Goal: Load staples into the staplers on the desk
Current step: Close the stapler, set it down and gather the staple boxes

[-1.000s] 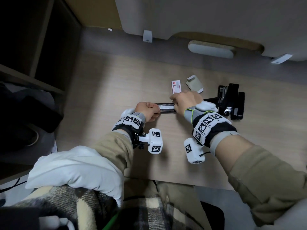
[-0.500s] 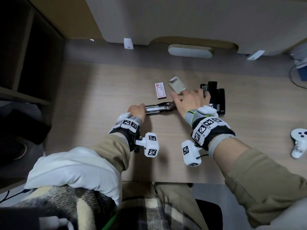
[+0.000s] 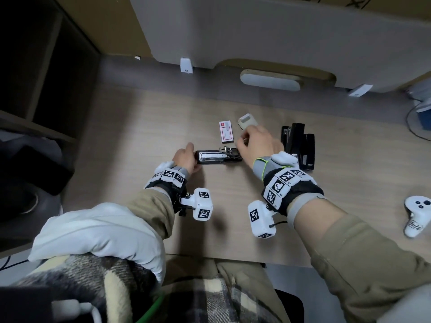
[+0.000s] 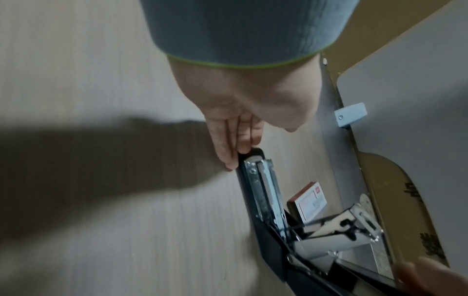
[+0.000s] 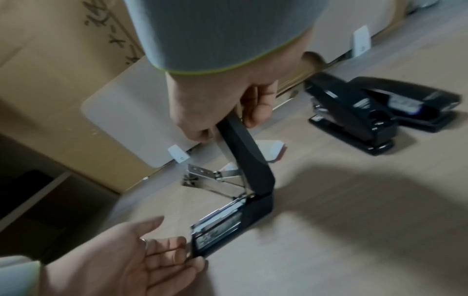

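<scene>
A black stapler [image 3: 218,157] lies open on the desk, its metal staple channel [image 4: 264,192] facing up. My left hand [image 3: 187,157] rests with straight fingers [image 4: 229,148] against the stapler's left end. My right hand [image 3: 245,142] grips the stapler's black top cover [image 5: 244,152] and holds it raised, nearly upright, above the base [image 5: 222,226]. A red and white staple box [image 3: 225,131] lies just beyond the stapler. An opened grey box sleeve [image 3: 247,119] sits to its right, partly behind my right hand. Two more black staplers [image 3: 299,145] lie shut to the right.
A white handheld controller [image 3: 417,215] lies near the desk's right edge. A grey partition [image 3: 256,31] with white brackets closes the back of the desk. Dark shelving [image 3: 35,78] stands at the left. Bare wood [image 3: 140,127] stretches left of the stapler.
My right hand has swung the stapler's top cover up and open, baring the staple channel. My left hand has uncurled to flat fingers against the stapler's left end. The head view has shifted left.
</scene>
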Demonstrator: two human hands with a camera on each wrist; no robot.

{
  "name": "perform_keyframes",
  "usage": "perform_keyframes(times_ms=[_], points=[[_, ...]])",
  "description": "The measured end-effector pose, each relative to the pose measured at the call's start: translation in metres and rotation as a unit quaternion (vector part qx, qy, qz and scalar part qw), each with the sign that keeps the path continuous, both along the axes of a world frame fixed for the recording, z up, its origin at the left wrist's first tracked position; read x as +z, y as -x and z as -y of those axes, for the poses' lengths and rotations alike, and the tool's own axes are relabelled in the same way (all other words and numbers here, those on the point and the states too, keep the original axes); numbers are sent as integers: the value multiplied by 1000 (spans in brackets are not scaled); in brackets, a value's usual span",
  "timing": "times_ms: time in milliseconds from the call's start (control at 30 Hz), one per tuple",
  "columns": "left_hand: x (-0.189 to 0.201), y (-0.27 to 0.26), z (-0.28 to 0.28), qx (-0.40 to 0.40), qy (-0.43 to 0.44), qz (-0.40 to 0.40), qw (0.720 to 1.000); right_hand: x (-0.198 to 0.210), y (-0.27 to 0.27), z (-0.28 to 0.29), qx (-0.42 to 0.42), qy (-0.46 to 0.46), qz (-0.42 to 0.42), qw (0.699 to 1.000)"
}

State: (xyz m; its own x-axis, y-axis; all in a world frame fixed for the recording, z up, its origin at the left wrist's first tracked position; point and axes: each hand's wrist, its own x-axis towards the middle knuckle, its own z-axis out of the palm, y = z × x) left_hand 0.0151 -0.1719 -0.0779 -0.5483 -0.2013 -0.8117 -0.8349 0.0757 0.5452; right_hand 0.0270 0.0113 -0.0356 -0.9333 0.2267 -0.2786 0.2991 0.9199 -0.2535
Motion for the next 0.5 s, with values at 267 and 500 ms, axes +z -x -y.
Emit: perform_keyframes(times_ms=[267, 500], points=[[-21, -7, 34, 28, -95, 16, 995, -18, 3, 48, 95, 60, 56, 992], [-28, -8, 40, -67, -113, -5, 991, -38, 9, 51, 131, 49, 95, 986]])
